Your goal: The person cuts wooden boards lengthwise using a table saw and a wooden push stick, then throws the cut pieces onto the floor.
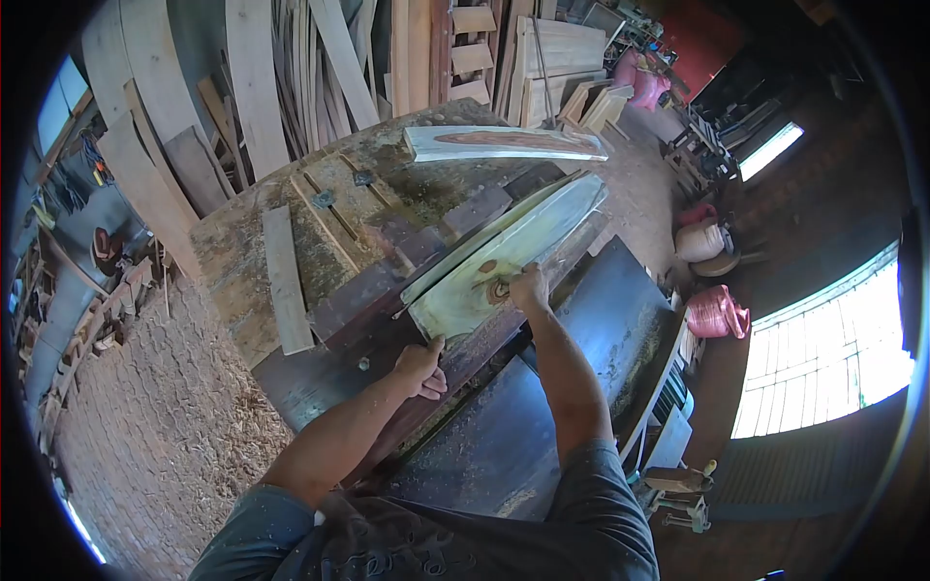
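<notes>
The board (455, 295) slants lengthwise away rightward, right hand (529, 289) gripping its edge, left hand (420, 369) loosely open at its near end.

Raw wood over smooth, dark metal, with matt cloth at your sleeves
The board (450, 295) before you is pale, greenish-yellow wood with a brown knot and a faint sheen, while the machine table (470, 441) nearer you looks like smooth metal, softly glossy and dusted with wood shavings; to your left, the worktop (231, 237) looks like worn wood, stained and rough, and the loose plank (284, 281) on it is dry, matt wood; your shirt (387, 547) is dark, matt cloth, the pink sack (717, 312) at your right looks like shiny, crinkled plastic, and the floor (160, 339) at your left is rough and matt
</notes>
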A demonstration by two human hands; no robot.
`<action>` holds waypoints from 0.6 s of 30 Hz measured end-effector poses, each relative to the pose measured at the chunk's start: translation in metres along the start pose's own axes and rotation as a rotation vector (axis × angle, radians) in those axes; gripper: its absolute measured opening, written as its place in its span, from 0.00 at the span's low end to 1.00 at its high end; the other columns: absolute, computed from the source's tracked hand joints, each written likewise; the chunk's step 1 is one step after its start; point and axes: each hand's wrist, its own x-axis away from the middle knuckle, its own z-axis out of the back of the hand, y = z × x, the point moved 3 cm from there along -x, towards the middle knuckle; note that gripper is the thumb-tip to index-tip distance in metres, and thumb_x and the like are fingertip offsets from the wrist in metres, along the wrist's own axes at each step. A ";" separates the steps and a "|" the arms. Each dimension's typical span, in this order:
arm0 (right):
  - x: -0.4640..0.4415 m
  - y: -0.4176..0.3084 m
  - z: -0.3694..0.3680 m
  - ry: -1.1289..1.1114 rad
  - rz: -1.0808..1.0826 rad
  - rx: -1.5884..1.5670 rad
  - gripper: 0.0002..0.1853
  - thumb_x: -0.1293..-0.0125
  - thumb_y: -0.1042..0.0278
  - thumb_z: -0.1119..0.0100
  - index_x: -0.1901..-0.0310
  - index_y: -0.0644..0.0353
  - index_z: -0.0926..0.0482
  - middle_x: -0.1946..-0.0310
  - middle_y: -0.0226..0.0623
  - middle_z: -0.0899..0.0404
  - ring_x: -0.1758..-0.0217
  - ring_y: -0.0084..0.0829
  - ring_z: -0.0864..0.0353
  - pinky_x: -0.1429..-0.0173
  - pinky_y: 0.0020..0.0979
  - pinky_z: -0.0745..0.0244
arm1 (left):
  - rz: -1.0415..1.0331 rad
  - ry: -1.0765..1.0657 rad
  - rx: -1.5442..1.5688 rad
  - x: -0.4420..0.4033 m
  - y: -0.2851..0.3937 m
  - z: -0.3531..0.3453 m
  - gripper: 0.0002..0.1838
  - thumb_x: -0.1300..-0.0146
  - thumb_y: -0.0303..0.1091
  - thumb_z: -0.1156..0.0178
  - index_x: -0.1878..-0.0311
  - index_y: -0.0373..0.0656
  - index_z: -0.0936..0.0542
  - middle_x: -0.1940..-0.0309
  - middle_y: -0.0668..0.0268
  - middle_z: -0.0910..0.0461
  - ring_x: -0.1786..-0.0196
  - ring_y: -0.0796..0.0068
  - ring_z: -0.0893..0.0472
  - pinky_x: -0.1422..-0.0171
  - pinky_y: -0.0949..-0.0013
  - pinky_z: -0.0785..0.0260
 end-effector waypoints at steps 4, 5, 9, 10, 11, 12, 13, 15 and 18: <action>0.032 -0.013 0.000 -0.038 -0.019 0.020 0.23 0.34 0.62 0.39 0.40 0.65 0.20 0.46 0.67 0.14 0.40 0.63 0.14 0.33 0.53 0.20 | 0.103 -0.024 -0.053 0.015 -0.023 0.017 0.40 0.24 0.72 0.45 0.40 0.36 0.19 0.68 0.48 0.13 0.67 0.49 0.09 0.62 0.40 0.13; 0.046 -0.014 -0.003 -0.026 0.007 0.008 0.23 0.34 0.61 0.39 0.41 0.65 0.20 0.48 0.68 0.13 0.42 0.65 0.13 0.35 0.53 0.19 | 0.076 -0.037 -0.066 0.030 -0.030 0.024 0.41 0.24 0.72 0.44 0.41 0.35 0.19 0.68 0.48 0.13 0.67 0.50 0.09 0.63 0.42 0.12; 0.128 -0.030 -0.014 -0.056 0.036 -0.056 0.21 0.34 0.60 0.39 0.44 0.64 0.20 0.52 0.68 0.13 0.44 0.67 0.13 0.38 0.56 0.19 | 0.077 -0.050 -0.181 0.078 -0.085 0.074 0.37 0.23 0.69 0.44 0.46 0.35 0.15 0.72 0.51 0.12 0.75 0.58 0.11 0.71 0.54 0.13; 0.150 -0.029 -0.023 -0.050 0.065 -0.077 0.21 0.34 0.60 0.39 0.45 0.64 0.20 0.54 0.68 0.13 0.46 0.67 0.13 0.38 0.57 0.19 | 0.090 -0.022 -0.209 0.089 -0.110 0.091 0.37 0.22 0.67 0.45 0.57 0.34 0.13 0.75 0.52 0.12 0.78 0.58 0.13 0.72 0.56 0.15; 0.177 -0.033 -0.028 -0.067 0.092 -0.082 0.20 0.33 0.59 0.40 0.46 0.65 0.20 0.57 0.67 0.12 0.49 0.68 0.12 0.41 0.59 0.18 | 0.017 -0.023 -0.331 0.116 -0.120 0.110 0.37 0.22 0.67 0.45 0.64 0.35 0.14 0.76 0.54 0.13 0.79 0.58 0.13 0.74 0.57 0.17; 0.209 -0.044 -0.028 -0.086 0.096 -0.084 0.20 0.32 0.58 0.39 0.46 0.65 0.21 0.58 0.66 0.12 0.50 0.68 0.12 0.41 0.59 0.18 | -0.053 -0.026 -0.455 0.143 -0.130 0.131 0.39 0.22 0.67 0.45 0.71 0.35 0.15 0.77 0.55 0.13 0.79 0.58 0.13 0.75 0.59 0.19; 0.240 -0.054 -0.031 -0.107 0.098 -0.084 0.20 0.31 0.58 0.39 0.46 0.65 0.21 0.58 0.64 0.12 0.51 0.67 0.11 0.42 0.59 0.17 | -0.259 -0.003 -0.503 0.155 -0.152 0.159 0.39 0.23 0.67 0.44 0.75 0.37 0.18 0.79 0.57 0.14 0.80 0.61 0.14 0.77 0.60 0.22; 0.297 -0.064 -0.048 -0.173 0.092 -0.107 0.24 0.31 0.53 0.35 0.45 0.65 0.23 0.58 0.61 0.11 0.52 0.65 0.11 0.44 0.59 0.17 | -0.163 0.078 -0.509 0.189 -0.183 0.211 0.36 0.26 0.66 0.39 0.76 0.39 0.19 0.79 0.60 0.16 0.80 0.68 0.17 0.78 0.63 0.27; 0.379 -0.102 -0.057 -0.258 0.174 -0.112 0.28 0.32 0.49 0.31 0.42 0.64 0.25 0.59 0.57 0.10 0.53 0.64 0.10 0.46 0.59 0.17 | 0.095 0.197 -0.170 0.239 -0.224 0.260 0.29 0.31 0.62 0.28 0.61 0.40 0.17 0.76 0.63 0.17 0.80 0.75 0.22 0.78 0.66 0.32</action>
